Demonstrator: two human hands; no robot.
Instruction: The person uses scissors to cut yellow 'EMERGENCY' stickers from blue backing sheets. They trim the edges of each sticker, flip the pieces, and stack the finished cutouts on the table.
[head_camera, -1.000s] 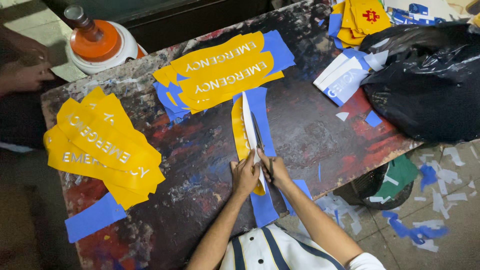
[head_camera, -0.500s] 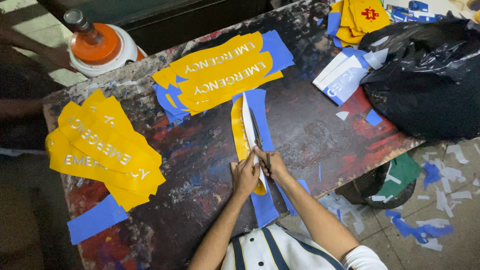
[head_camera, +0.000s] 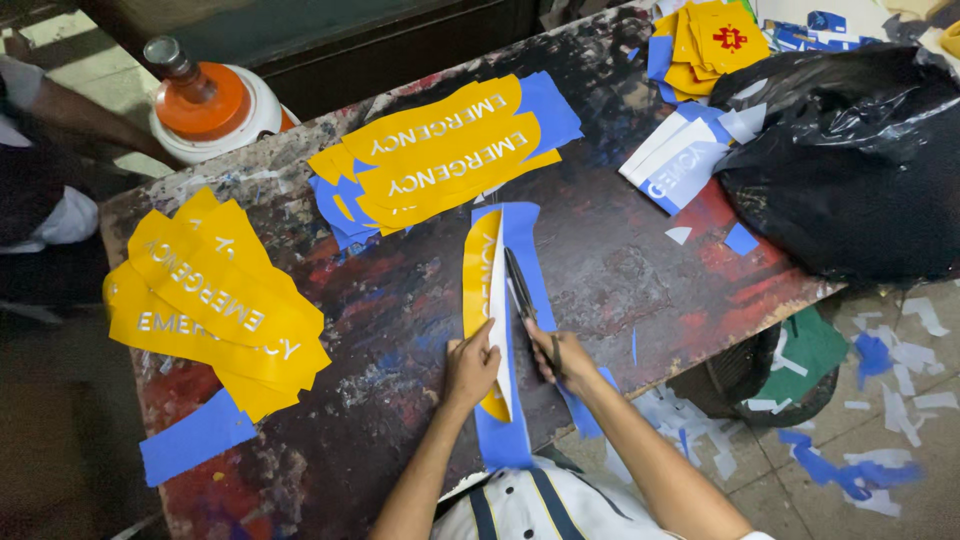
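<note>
Left hand (head_camera: 472, 368) lay flat, fingers spread, pinning yellow sticker (head_camera: 483, 290) at bench (head_camera: 640, 270) near edge; right hand (head_camera: 560, 355) gripped scissors (head_camera: 520, 295), trimming blue backing (head_camera: 525, 250).

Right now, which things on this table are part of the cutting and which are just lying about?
In use: scissors in right hand; yellow-and-blue strip under left hand.
Lying about: yellow sticker stacks, black plastic bag, orange-and-white container, blue scrap.
</note>
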